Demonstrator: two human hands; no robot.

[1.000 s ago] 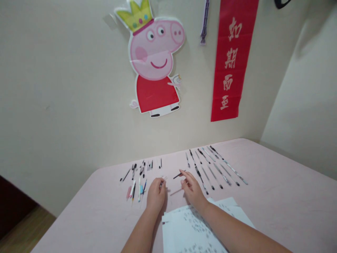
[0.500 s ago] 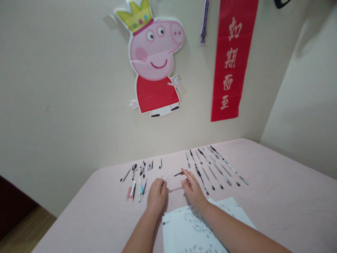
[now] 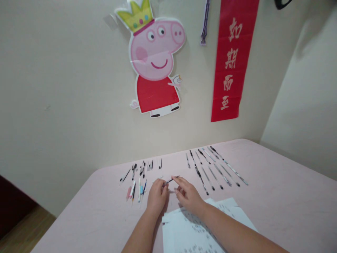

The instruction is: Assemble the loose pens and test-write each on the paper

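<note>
Near the middle of the table, my left hand (image 3: 157, 194) is closed, its fingertips pinching a see-through pen barrel that the fingers mostly cover. A thin dark pen refill (image 3: 169, 181) slants up from those fingertips to my right hand (image 3: 188, 196). The thumb and forefinger of my right hand grip the refill near its far end. Both hands are close together, and the refill's lower end meets the barrel at my left fingers. How deep it sits inside is too small to tell.
Several pens (image 3: 202, 180) lie in two slanting rows on the right. Caps and pen parts (image 3: 144, 169) are grouped at the left, with coloured pens (image 3: 133, 191) nearer. Written paper sheets (image 3: 184, 230) lie under my right forearm on the pink table (image 3: 86, 214). A wall stands behind.
My right hand has moved left and slightly down with the dark refill, closing the gap to my left hand. The refill now touches what my left fingers hold. My left hand has hardly moved.
</note>
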